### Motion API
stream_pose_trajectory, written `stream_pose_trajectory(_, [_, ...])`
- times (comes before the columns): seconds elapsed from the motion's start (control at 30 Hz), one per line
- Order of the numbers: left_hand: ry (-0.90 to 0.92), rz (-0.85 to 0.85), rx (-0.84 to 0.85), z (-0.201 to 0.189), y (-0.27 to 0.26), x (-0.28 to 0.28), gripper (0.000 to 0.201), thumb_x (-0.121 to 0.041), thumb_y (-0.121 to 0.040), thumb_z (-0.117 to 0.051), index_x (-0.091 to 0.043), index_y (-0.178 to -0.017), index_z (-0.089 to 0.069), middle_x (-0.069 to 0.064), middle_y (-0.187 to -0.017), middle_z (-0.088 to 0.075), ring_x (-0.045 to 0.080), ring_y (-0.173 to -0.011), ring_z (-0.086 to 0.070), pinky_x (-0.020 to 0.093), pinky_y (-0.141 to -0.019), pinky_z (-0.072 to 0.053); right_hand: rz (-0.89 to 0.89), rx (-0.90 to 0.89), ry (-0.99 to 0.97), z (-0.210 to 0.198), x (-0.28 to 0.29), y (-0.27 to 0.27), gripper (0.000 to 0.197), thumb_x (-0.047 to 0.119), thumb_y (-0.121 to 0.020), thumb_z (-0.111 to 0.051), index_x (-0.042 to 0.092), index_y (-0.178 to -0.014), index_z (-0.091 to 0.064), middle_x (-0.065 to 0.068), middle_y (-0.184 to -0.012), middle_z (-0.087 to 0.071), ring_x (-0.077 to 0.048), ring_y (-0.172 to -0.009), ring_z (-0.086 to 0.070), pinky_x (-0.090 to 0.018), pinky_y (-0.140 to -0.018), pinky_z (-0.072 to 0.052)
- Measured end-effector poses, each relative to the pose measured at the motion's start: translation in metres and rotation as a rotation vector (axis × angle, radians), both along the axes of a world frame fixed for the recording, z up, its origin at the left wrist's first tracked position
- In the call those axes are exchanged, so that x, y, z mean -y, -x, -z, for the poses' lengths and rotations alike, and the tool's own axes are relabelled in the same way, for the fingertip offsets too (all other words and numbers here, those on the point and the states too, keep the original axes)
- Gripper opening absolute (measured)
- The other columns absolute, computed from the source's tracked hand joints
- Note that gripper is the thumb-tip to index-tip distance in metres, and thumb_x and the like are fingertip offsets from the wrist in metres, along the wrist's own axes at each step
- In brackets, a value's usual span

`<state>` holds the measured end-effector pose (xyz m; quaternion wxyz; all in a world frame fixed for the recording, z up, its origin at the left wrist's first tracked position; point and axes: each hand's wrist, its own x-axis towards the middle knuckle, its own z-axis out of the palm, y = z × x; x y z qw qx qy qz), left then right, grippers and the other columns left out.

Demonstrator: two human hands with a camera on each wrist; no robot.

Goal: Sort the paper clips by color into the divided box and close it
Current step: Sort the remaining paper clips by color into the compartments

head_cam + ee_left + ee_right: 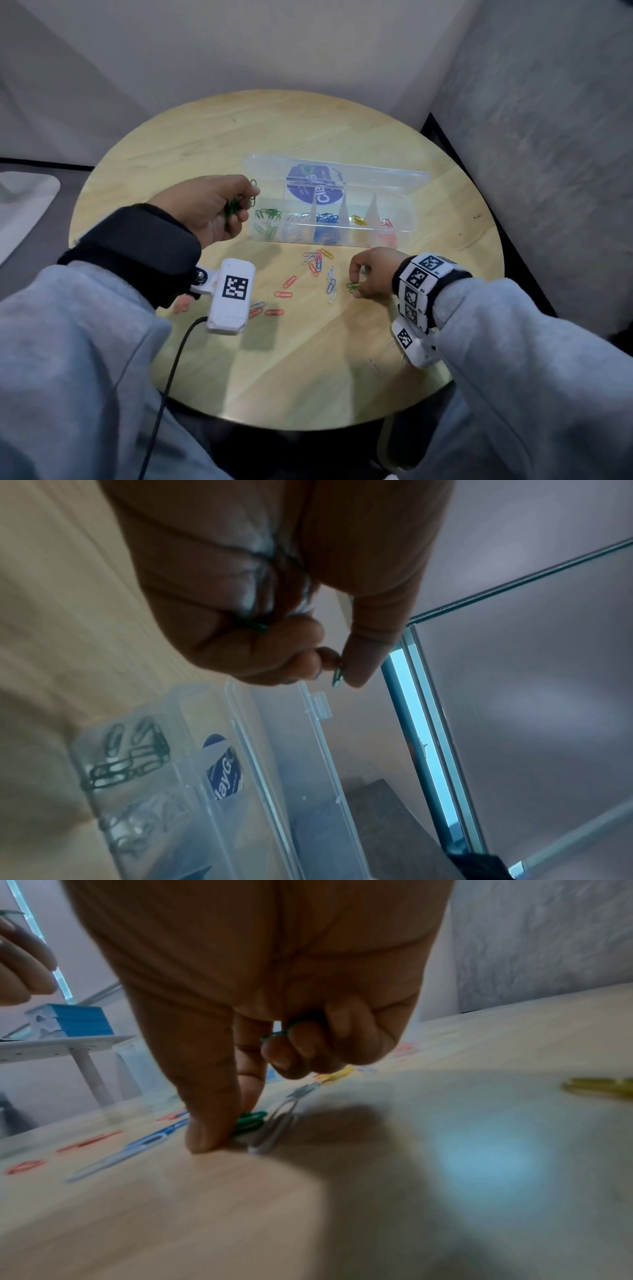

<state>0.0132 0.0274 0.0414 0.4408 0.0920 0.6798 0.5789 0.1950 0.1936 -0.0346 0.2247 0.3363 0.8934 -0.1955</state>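
Upright lid (335, 171) behind open compartments

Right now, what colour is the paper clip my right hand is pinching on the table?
Green. The right hand pinches a green paper clip, clearest in the right wrist view.

Dim overhead light, soft shadows, blurred wrist views, wide-angle edge warping.

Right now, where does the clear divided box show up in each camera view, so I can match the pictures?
Head view: the clear divided box lies open at table centre, beyond both hands, lid tilted back.
Left wrist view: lower left, below the left hand, green paper clips in its end compartment.
Right wrist view: only a blurred clear shape at mid-left, left of the right hand, might be it; I cannot tell.
Shared landmark: the wooden table.
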Motion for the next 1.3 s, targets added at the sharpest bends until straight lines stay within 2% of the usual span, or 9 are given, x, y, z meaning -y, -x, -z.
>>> stream_pose_trajectory(0.13, [0.019, -0.044, 0.063, 0.012, 0.0, 0.003, 0.021, -0.012, -0.09, -0.049, -0.017, -0.069, -0.047, -0.001, -0.065, -0.044, 0.002, -0.034, -0.043, 0.009, -0.033, -0.03, -0.05, 0.064, -0.036, 0.0, 0.001, 0.002, 0.018, 0.028, -0.078, -0.072, 0.023, -0.075, -0.055, 0.01, -0.071, -0.051, -0.015, -0.08, -0.053, -0.025, -0.07, -0.043])
stream_pose_trajectory(0.2, [0.048, -0.054, 0.041, 0.015, 0.0, 0.004, 0.02, -0.011, -0.09, -0.049, -0.015, -0.07, -0.047, 0.001, -0.066, -0.045, 0.003, -0.037, -0.045, 0.009, -0.032, -0.031, -0.102, 0.124, -0.053, -0.002, 0.003, 0.004, 0.022, 0.027, -0.081, -0.069, 0.023, -0.068, -0.052, 0.007, -0.073, -0.054, -0.015, -0.081, -0.053, -0.025, -0.073, -0.044])
stream_pose_trajectory(0.33, [0.095, -0.03, -0.057, 0.013, 0.001, 0.001, 0.02, -0.009, -0.091, -0.049, -0.014, -0.072, -0.048, 0.002, -0.068, -0.046, 0.01, -0.056, -0.042, 0.008, -0.034, -0.03, -0.174, 0.142, -0.073, -0.009, 0.009, 0.006, 0.011, 0.026, -0.085, -0.065, 0.019, -0.083, -0.056, 0.003, -0.086, -0.056, -0.016, -0.084, -0.051, -0.026, -0.074, -0.042])
stream_pose_trajectory(0.57, [0.116, 0.063, -0.137, 0.015, 0.001, -0.007, 0.02, -0.006, -0.091, -0.05, -0.011, -0.071, -0.049, 0.004, -0.069, -0.048, 0.012, -0.057, -0.044, 0.01, -0.036, -0.031, -0.064, 0.027, -0.078, -0.003, 0.005, -0.001, 0.027, 0.028, -0.076, -0.073, 0.022, -0.084, -0.048, 0.006, -0.082, -0.05, -0.018, -0.081, -0.051, -0.026, -0.067, -0.04])
stream_pose_trajectory(0.77, [0.14, 0.101, -0.152, 0.018, 0.003, -0.01, 0.022, -0.005, -0.09, -0.051, -0.011, -0.069, -0.048, 0.005, -0.068, -0.048, 0.013, -0.057, -0.044, 0.01, -0.035, -0.032, -0.12, 0.117, -0.066, -0.01, 0.01, 0.002, 0.014, 0.022, -0.083, -0.064, 0.017, -0.096, -0.067, 0.004, -0.086, -0.057, -0.017, -0.083, -0.054, -0.025, -0.069, -0.044])
stream_pose_trajectory(0.87, [0.157, 0.107, -0.167, 0.02, 0.004, -0.01, 0.021, -0.006, -0.09, -0.052, -0.011, -0.07, -0.049, 0.005, -0.069, -0.048, 0.013, -0.058, -0.044, 0.01, -0.035, -0.033, -0.138, 0.176, -0.078, -0.012, 0.016, 0.003, 0.005, 0.017, -0.082, -0.057, 0.02, -0.082, -0.061, 0.004, -0.079, -0.058, -0.017, -0.077, -0.055, -0.024, -0.065, -0.047])
stream_pose_trajectory(0.97, [0.176, 0.119, -0.194, 0.022, 0.006, -0.01, 0.02, -0.007, -0.09, -0.053, -0.011, -0.071, -0.05, 0.005, -0.07, -0.049, 0.013, -0.058, -0.044, 0.01, -0.035, -0.034, -0.111, 0.167, -0.061, -0.01, 0.018, -0.001, 0.011, 0.017, -0.077, -0.059, 0.021, -0.068, -0.054, 0.006, -0.065, -0.053, -0.017, -0.067, -0.053, -0.02, -0.055, -0.043])
stream_pose_trajectory(1.07, [0.208, 0.143, -0.233, 0.024, 0.006, -0.011, 0.018, -0.009, -0.089, -0.056, -0.012, -0.072, -0.051, 0.004, -0.07, -0.05, 0.013, -0.057, -0.046, 0.012, -0.04, -0.035, -0.075, 0.172, -0.007, -0.01, 0.018, -0.003, 0.013, 0.02, -0.074, -0.063, 0.02, -0.063, -0.056, 0.004, -0.067, -0.057, -0.017, -0.066, -0.055, -0.025, -0.062, -0.049])
stream_pose_trajectory(1.3, [0.168, 0.068, -0.381, 0.027, 0.015, -0.018, 0.019, -0.014, -0.085, -0.062, -0.016, -0.069, -0.052, 0.002, -0.07, -0.054, 0.013, -0.059, -0.051, 0.021, -0.052, -0.038, 0.109, -0.072, 0.159, -0.061, 0.01, 0.033, 0.012, 0.026, -0.079, -0.063, 0.015, -0.08, -0.067, 0.001, -0.062, -0.054, -0.016, -0.056, -0.048, -0.027, -0.067, -0.047])
